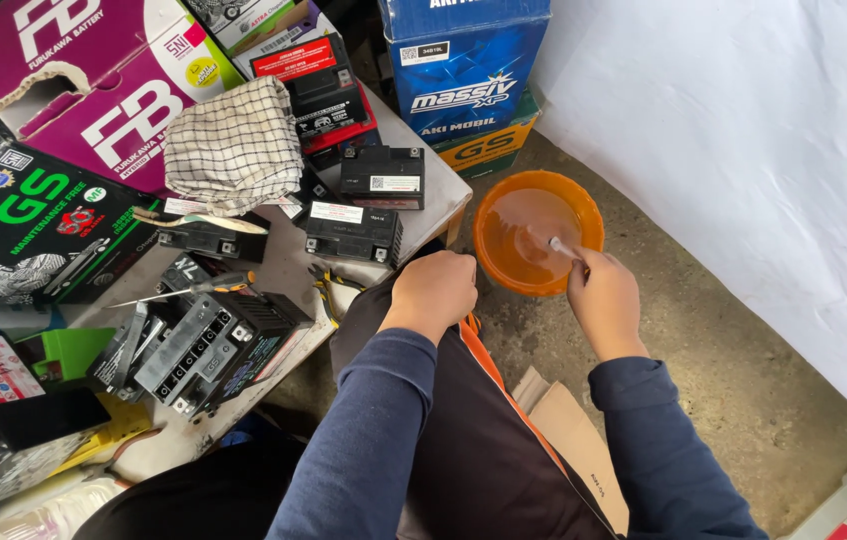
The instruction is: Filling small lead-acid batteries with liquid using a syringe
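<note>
My right hand [604, 297] reaches over the near rim of an orange basin [491, 262] of cloudy water on the floor and holds a thin white stick-like tool [562, 246] whose tip points into the water. My left hand [435, 286] is closed into a fist and rests on my knee beside the basin, with nothing visible in it. Both arms wear dark blue sleeves.
A low grey table [433, 190] to the left carries several small black batteries [351, 232], a checked cloth [235, 145], a screwdriver [193, 289] and pliers [328, 292]. Battery cartons, purple [108, 90] and blue [463, 70], stand behind. A white sheet [763, 150] hangs at right; cardboard [568, 430] lies on the concrete floor.
</note>
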